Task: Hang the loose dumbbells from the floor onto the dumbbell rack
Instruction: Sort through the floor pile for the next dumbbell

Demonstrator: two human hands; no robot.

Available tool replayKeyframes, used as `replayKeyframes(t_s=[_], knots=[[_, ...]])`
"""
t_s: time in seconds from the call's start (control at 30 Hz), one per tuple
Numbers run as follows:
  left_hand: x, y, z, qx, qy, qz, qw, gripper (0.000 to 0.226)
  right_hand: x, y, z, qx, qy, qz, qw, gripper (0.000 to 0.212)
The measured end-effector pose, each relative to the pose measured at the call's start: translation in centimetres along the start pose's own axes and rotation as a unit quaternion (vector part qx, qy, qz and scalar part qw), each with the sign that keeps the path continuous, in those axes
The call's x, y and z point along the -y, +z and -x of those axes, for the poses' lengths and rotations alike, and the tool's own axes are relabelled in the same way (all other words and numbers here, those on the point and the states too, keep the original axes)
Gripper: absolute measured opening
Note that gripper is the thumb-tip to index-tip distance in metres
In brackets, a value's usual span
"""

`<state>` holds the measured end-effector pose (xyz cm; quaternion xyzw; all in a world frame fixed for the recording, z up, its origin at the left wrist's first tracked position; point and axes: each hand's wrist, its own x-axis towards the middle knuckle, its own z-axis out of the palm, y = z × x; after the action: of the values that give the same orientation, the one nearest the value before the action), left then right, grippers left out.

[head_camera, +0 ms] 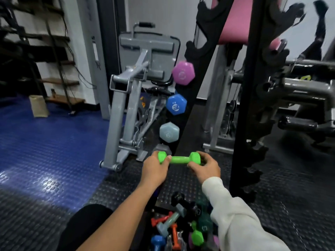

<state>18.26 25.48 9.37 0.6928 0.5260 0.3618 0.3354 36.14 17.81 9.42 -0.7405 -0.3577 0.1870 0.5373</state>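
I hold a small green dumbbell (179, 159) level in front of me with both hands. My left hand (155, 168) grips its left head, and my right hand (205, 166) grips its right head. The black dumbbell rack (199, 87) rises just beyond, with a purple dumbbell (183, 72), a blue dumbbell (176, 104), a pale blue dumbbell (169, 132) and a grey one (162, 148) hanging on its left side. On the floor below my arms lies a pile of loose dumbbells (177, 225) in orange, green, blue, grey and black.
A grey exercise machine (130, 98) stands left of the rack. The rack's right upright (252, 105) carries empty black hooks. More grey gym equipment (299, 91) sits at the right. Blue studded flooring (45, 142) lies at the left, black studded matting (290, 196) under the rack.
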Motion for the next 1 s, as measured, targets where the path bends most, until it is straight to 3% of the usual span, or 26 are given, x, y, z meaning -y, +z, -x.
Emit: replayKeyframes(t_s=[0.33,0.57,0.8,1.0], knots=[[-9.9,-8.6,-3.3,-0.069,0.144,-0.015,0.987,0.037,10.8,-2.9,-2.8,-0.010,-0.142,-0.084,0.986,0.055],[-15.3,-11.8,-6.6,-0.127,0.194,-0.018,0.973,0.045,17.9,-4.8,-4.7,-0.029,-0.246,-0.092,0.964,0.060],[-21.9,-14.1,-10.3,-0.159,0.235,0.100,0.954,0.035,24.3,-6.2,-6.7,-0.039,-0.332,-0.137,0.933,0.063],[-27.8,-14.9,-16.3,-0.120,0.224,0.231,0.939,0.020,28.8,-7.4,-8.8,-0.050,-0.431,-0.081,0.897,0.071]])
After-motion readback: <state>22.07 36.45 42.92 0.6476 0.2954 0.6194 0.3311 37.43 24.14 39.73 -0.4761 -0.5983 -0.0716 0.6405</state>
